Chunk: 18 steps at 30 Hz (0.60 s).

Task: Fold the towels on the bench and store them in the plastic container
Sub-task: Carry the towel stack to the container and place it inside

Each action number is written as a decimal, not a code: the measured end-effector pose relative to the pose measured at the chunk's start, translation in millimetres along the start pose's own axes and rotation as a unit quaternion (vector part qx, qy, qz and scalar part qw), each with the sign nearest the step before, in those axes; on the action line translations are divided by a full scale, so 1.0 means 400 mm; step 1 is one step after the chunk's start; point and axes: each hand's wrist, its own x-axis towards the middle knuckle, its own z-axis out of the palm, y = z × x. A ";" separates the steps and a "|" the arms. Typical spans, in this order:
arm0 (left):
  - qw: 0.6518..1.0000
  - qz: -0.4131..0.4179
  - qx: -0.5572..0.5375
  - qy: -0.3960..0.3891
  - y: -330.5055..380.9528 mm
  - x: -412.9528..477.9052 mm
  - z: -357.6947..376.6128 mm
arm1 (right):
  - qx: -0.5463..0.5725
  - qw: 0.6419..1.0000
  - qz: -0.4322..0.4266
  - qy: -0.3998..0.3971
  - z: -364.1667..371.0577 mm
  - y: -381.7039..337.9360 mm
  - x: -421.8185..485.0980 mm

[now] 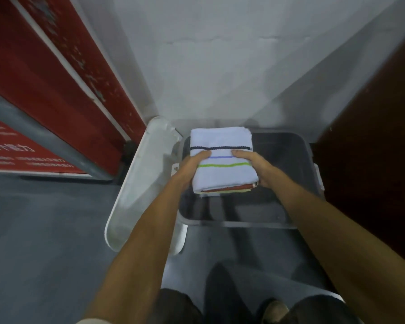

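Stack of folded towels (222,160) is gripped from both sides: left hand (192,166) and right hand (255,166), thumbs pressed on top, fingers hidden under the stack. Top towel white, with dark, blue and green stripes; red and beige edges seen below. Stack is held over the open container (290,146), set on grey floor (45,230) in a wall corner. White lid (136,183) is propped at its left. Red panels (33,78) blurred, text unreadable. Container bottom too dark to make out.
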 end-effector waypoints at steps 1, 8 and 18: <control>1.000 0.001 0.005 0.002 -0.032 0.037 0.002 | 0.002 1.000 -0.001 0.003 -0.018 0.030 0.040; 0.999 -0.017 0.005 0.041 -0.213 0.263 0.005 | 0.027 1.000 0.001 0.009 -0.101 0.191 0.265; 0.993 -0.049 0.031 0.106 -0.287 0.424 -0.050 | 0.045 0.999 0.023 0.000 -0.097 0.293 0.467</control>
